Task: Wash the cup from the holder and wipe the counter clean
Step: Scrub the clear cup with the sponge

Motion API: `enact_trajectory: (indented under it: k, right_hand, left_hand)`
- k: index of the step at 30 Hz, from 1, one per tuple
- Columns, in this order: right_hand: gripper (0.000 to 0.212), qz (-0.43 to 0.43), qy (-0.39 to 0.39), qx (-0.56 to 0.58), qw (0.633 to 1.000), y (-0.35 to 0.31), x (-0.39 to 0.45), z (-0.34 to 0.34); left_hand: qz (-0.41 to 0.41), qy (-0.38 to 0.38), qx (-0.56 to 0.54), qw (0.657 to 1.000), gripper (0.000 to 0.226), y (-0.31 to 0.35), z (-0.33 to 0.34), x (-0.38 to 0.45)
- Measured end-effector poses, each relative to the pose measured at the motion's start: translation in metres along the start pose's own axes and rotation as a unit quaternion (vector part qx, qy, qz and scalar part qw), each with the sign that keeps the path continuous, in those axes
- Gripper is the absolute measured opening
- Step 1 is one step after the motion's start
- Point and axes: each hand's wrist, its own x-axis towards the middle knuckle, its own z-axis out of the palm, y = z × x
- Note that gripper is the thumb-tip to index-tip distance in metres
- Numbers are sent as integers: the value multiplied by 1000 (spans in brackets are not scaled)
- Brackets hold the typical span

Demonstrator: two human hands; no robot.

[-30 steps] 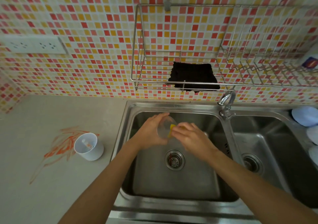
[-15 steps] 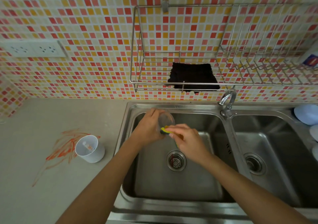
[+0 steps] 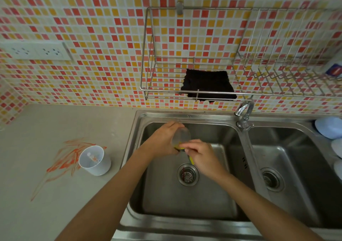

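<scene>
While the left hand (image 3: 162,140) curls round the clear cup (image 3: 181,136) over the sink (image 3: 187,209), the right hand (image 3: 200,155) pinches a yellow sponge (image 3: 191,160) at the cup's rim, just beside the left fingers. Both hands are closed on their things and they almost touch. The drain (image 3: 187,174) sits just below the right hand.

The cup looks thin, small and light. It will likely be slippery when wet and soapy, so it is best held round its side with the whole hand, as it is now, and not by the rim. It may crack if it drops into the metal sink, so keep it low. The sponge is soft and will squash, so it can push into the cup's mouth.

Well off to the left of the left hand, a white holder (image 3: 95,160) stands on the counter (image 3: 55,203), on orange marks (image 3: 66,157) that are not yet wiped. Up past both hands, a black cloth (image 3: 207,85) lies in the wire rack (image 3: 148,55). It looks good for wiping.
</scene>
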Motion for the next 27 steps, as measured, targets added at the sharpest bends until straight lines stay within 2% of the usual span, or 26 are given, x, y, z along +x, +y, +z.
enact_trajectory:
  k: [1, 3, 4, 6, 7, 9, 14, 17, 20, 23, 27]
  right_hand:
    - [29, 16, -14, 27, 999, -1, 0, -2]
    - [32, -59, -47, -71, 995, 2, 0, -13]
    - [36, -135, -56, -176, 973, 4, 2, -19]
    - [45, -253, -64, -335, 905, 7, 9, -33]
    - [45, -278, -74, -370, 884, 5, 11, -39]
    - [40, -302, -75, -382, 870, 3, 11, -45]
    - [38, -307, -31, -370, 876, 9, 4, -35]
    - [40, -289, 38, -374, 881, 11, 2, -28]
    - [33, -265, 76, -355, 893, 4, -1, -20]
    - [33, -233, 83, -329, 911, -7, -2, -12]
    - [30, -188, 30, -183, 964, -11, 1, -13]
  left_hand:
    - [-1, -4, -5, 1000, 78, 0, -1, 0]
    - [0, -22, -9, 1000, 77, 3, 0, 0]
    - [1, -31, -14, 999, 78, 5, 1, 0]
    - [-1, -41, -29, 999, 81, 10, 2, 1]
    - [-7, -42, -35, 998, 82, 10, 3, 2]
    - [-14, -37, -49, 998, 82, 6, 1, 4]
    - [-43, -17, -75, 996, 87, 2, 3, 5]
    - [-62, 7, -98, 993, 86, -4, 9, 4]
    - [-59, 59, -16, 996, 89, -5, 18, 0]
    - [-84, 143, 46, 985, 88, -1, 22, -2]
    - [-61, 138, -6, 989, 82, -10, 17, -4]
